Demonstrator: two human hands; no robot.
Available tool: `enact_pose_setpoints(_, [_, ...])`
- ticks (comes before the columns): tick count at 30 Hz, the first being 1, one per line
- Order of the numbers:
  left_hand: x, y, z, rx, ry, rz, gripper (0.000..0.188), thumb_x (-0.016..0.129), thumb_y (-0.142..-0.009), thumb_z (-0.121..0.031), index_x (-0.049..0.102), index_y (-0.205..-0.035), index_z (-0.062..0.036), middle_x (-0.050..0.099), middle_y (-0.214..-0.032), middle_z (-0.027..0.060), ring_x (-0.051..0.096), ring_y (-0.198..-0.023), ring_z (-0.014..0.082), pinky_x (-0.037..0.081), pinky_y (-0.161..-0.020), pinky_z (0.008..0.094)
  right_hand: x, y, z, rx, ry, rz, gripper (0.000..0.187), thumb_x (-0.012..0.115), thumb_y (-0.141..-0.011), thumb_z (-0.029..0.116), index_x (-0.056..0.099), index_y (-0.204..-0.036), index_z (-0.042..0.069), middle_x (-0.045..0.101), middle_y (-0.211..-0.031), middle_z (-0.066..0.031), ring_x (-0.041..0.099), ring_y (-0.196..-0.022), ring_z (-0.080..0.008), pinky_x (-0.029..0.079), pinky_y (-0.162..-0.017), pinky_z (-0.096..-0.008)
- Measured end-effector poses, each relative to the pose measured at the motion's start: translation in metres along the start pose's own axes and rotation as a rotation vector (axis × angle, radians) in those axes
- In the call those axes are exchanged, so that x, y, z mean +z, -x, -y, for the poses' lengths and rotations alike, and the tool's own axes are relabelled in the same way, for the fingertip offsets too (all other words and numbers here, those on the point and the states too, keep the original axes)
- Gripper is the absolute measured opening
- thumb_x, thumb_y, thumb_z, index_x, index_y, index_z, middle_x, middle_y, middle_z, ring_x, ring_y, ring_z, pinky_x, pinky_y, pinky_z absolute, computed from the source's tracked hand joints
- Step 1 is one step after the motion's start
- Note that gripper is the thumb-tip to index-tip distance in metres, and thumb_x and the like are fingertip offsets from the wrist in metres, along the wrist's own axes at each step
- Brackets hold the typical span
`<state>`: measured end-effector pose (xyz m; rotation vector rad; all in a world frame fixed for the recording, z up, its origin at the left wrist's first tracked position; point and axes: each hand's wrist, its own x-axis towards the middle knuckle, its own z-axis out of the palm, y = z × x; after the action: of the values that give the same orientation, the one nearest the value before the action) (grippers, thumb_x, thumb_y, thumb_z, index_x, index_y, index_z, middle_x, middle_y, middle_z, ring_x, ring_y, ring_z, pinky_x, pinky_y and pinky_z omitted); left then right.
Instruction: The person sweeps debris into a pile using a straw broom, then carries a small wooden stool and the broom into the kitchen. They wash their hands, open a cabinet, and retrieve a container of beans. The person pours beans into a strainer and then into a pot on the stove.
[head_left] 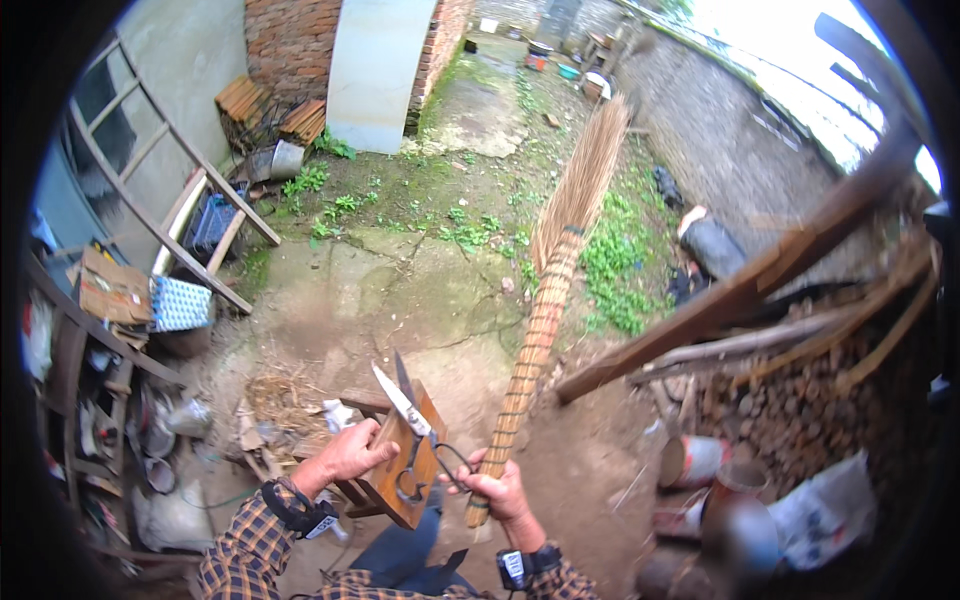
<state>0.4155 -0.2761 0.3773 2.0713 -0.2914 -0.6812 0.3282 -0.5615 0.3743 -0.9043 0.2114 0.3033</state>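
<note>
Straw-tan broom (560,250); brown wooden block (400,470); silver-bladed scissors (405,410); plaid sleeve (245,550).

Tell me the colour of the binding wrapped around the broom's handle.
The broom handle binding is reddish-brown over pale straw, in repeated bands; the head view shows it, gripped by the right hand.

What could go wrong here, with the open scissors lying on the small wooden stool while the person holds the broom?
1. The scissors lie open on the tilted wooden stool, blades up; they might slide off toward the person's legs.
2. The left hand grips the stool right beside the blades and could get cut.
3. The right hand holds the long broom near the scissors' handles; a swing might knock them.
</note>
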Motion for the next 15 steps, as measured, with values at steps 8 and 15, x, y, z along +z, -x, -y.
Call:
enact_pose_setpoints(8, [0.041,-0.170,-0.059,-0.080,0.205,0.027,0.084,0.050,-0.081,-0.083,0.067,-0.097,-0.0020,0.069,-0.090,0.0150,0.066,-0.087,0.0295,0.050,-0.077,0.0411,-0.042,-0.093,0.082,0.232,-0.136,-0.055,0.032,0.063,-0.083,-0.003,0.049,-0.111,-0.001,0.063,-0.093,-0.0141,0.070,-0.095,-0.0370,0.060,-0.081,-0.0453])
enact_pose_setpoints(15, [0.035,-0.318,-0.104,-0.127,0.737,-0.200,0.033,0.075,-0.084,-0.029,0.069,-0.101,-0.0015,0.069,-0.086,0.0030,0.063,-0.080,0.0124,0.052,-0.072,0.0304,-0.092,-0.218,0.154,0.337,0.015,-0.132,0.033,0.067,-0.082,0.000,0.051,-0.111,-0.003,0.065,-0.092,-0.0135,0.070,-0.088,-0.0268,0.061,-0.078,-0.0431])
